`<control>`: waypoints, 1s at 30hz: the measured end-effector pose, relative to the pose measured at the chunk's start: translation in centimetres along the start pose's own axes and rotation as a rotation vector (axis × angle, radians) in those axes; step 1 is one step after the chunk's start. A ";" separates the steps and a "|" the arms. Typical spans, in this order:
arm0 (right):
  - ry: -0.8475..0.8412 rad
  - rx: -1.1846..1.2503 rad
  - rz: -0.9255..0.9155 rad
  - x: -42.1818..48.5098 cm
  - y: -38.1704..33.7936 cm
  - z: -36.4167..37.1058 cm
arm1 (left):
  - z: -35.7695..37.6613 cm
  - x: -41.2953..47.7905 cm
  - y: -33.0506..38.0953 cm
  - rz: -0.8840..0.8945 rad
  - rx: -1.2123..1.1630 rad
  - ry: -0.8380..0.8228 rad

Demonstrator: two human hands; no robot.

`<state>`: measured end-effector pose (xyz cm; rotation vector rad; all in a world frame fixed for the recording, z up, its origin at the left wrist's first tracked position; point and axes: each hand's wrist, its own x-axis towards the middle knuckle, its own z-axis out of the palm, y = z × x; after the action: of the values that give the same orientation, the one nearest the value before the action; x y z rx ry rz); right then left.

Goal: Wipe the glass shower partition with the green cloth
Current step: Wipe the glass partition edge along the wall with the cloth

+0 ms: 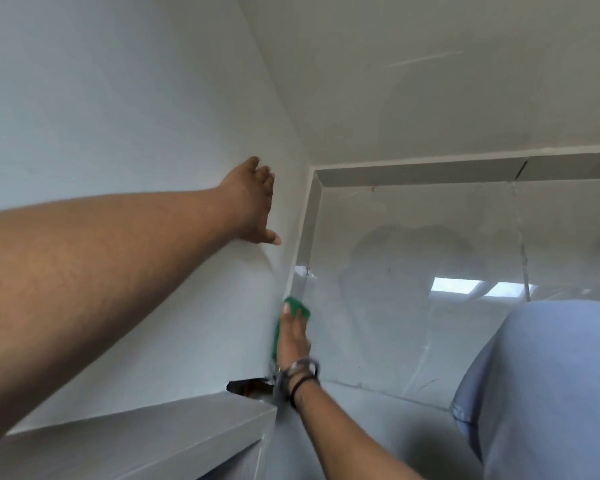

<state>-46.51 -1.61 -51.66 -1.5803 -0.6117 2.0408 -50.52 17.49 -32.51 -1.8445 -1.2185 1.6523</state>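
The glass shower partition fills the middle and right of the view, with smeared patches and window reflections on it. My right hand presses the green cloth flat against the glass, close to its left edge where it meets the wall. Green shows above the fingertips and along the hand's left side. A watch and dark bands sit on that wrist. My left hand rests flat on the white wall above and to the left, fingers spread, holding nothing.
A grey ledge juts out at the lower left, with a small gap in the wall above it. The ceiling is overhead. My light blue sleeve fills the lower right corner.
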 end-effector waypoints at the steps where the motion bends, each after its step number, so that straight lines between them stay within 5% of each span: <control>1: -0.007 -0.054 0.033 -1.5 2.2 0.2 | 0.1 0.0 0.0 -0.001 -0.001 0.000; 8: 0.056 -0.040 0.154 -2.5 4.2 1.5 | 0.3 0.6 0.9 0.004 -0.004 0.001; 18: 0.106 -0.015 -0.090 4.7 -7.3 0.2 | -0.4 1.5 1.4 0.067 -0.109 -0.011; 25: 0.076 0.060 -0.161 8.3 -7.3 -3.1 | -2.9 1.8 -0.3 0.073 -0.377 0.100; 30: 0.136 0.311 -0.014 6.6 -8.9 -5.5 | -4.7 1.8 0.5 -0.016 -0.772 0.193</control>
<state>-41.64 9.73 -52.43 -1.5068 -0.2403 1.8910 -46.06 19.90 -32.86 -2.3267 -1.9424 1.0095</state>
